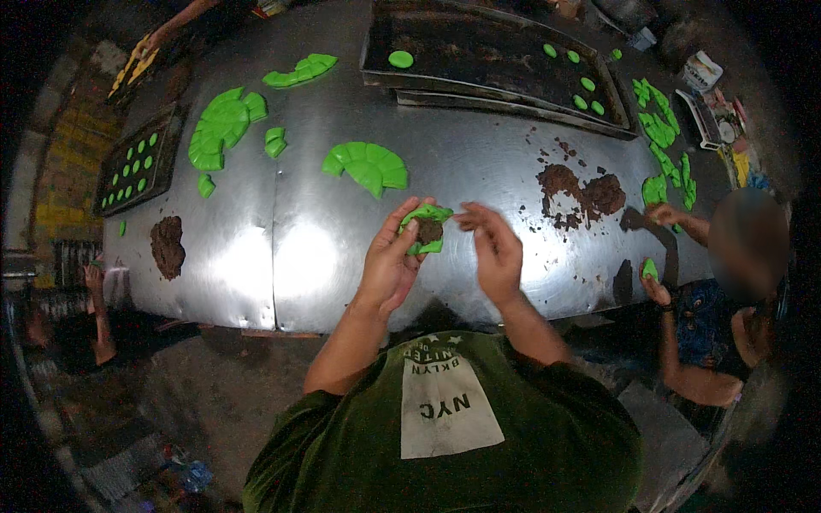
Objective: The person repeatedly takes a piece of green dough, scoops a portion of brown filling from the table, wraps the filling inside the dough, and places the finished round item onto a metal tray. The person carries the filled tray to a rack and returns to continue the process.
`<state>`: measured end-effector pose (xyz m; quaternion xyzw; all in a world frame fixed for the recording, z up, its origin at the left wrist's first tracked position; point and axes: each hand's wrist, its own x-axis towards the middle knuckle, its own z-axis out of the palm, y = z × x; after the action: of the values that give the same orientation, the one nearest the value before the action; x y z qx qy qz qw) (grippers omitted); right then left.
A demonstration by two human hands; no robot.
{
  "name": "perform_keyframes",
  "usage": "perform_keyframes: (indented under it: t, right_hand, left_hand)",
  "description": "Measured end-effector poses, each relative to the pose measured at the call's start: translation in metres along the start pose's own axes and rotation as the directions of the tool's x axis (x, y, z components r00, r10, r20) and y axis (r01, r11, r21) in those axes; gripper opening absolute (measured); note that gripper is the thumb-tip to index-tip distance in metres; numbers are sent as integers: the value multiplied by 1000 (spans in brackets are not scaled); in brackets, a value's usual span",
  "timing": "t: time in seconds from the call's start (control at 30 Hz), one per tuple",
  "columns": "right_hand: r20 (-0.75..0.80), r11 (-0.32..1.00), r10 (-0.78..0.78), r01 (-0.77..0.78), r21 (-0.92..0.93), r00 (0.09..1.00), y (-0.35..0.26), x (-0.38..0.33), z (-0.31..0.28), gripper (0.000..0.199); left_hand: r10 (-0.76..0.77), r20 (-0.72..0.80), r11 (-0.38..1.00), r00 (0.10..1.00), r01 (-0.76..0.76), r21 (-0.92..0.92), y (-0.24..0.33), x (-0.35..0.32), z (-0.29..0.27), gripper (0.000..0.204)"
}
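**Softly now: green dough with a brown middle**

Here we see a piece of green dough with a lump of brown filling sitting in it. It rests in the left hand, up over the shiny metal table. The left fingers curl around the dough and cup it from below. The right hand is just beside it, fingers bent loosely and holding nothing; its fingertips come near the dough's edge.

We think the dough is light and very soft, like clay. It will squash if we press hard, and it may tear where it is thin. The brown stuff looks crumbly and could fall out. So the best place to hold it is under the bottom, in the palm, and then pinch only the green edges.

On the table beyond lie more cut green pieces and a heap of brown filling. Farther off is a dark tray with small green rounds. Another person's hand on the right holds a small green bit.
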<state>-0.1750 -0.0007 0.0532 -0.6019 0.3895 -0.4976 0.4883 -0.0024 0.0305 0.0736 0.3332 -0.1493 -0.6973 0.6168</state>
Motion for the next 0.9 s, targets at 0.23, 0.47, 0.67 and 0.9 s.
perform_keyframes:
  t: [0.23, 0.47, 0.67, 0.9]
  right_hand:
    - [226, 981, 23, 22, -192, 974, 12, 69, -22, 16]
    - [428, 734, -258, 464, -497, 866, 25, 81, -19, 26]
    - [425, 765, -428, 570, -300, 798, -22, 66, -29, 30]
    - [38, 986, -119, 114, 118, 992, -56, 36, 7, 24]
  left_hand:
    - [95, -209, 987, 973, -65, 149, -23, 48, 21, 38]
    - [-309, -51, 945, 950, 301, -131, -1, 86, 13, 53]
    - [-195, 185, 857, 963, 76, 510, 23, 64, 9, 55]
    - [275, 202, 722, 940, -341, 602, 18, -2, 37, 58]
